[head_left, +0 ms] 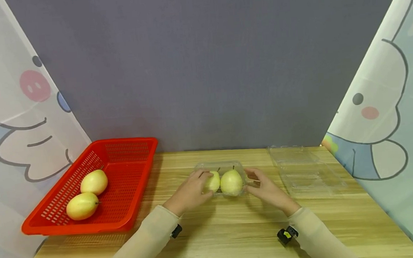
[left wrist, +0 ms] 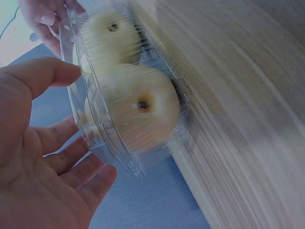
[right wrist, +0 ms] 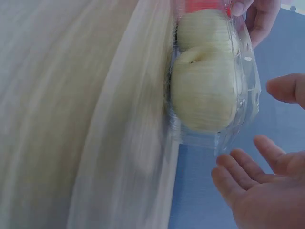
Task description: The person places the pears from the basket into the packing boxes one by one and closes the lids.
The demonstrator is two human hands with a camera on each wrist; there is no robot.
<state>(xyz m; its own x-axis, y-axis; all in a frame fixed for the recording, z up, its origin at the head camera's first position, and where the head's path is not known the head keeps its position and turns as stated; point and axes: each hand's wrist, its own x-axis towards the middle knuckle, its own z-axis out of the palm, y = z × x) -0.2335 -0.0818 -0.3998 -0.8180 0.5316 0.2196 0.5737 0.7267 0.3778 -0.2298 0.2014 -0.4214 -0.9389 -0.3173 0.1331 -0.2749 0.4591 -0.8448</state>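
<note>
While both hands are bracketing it, the clear box [head_left: 225,165] is sitting mid-desk, toward the grey wall [head_left: 205,65], with two pears [head_left: 231,183] nestling side by side in it. They are looking plump, smooth and pale yellow-green, each showing a thin dark stem from above; through the plastic, in the left wrist view, their ends are showing sunken brown dimples, one of them ringed with a rusty tint. The box's sides are catching light along fine ribs, and its rim is flaring outward. The left hand [head_left: 192,188] is curving about the left end, its grip wide, the thumb tip seemingly touching the rim and the fingers partly covering the left pear. The right hand [head_left: 266,186] is hovering by the other end, its grip wide too; whether any fingertip is touching the plastic, I cannot tell. Over to the left, a red basket [head_left: 80,227] is holding two yellower pears [head_left: 94,182], lying close together. To the right, a see-through container [head_left: 306,174] is resting on the desk [head_left: 218,240].
</note>
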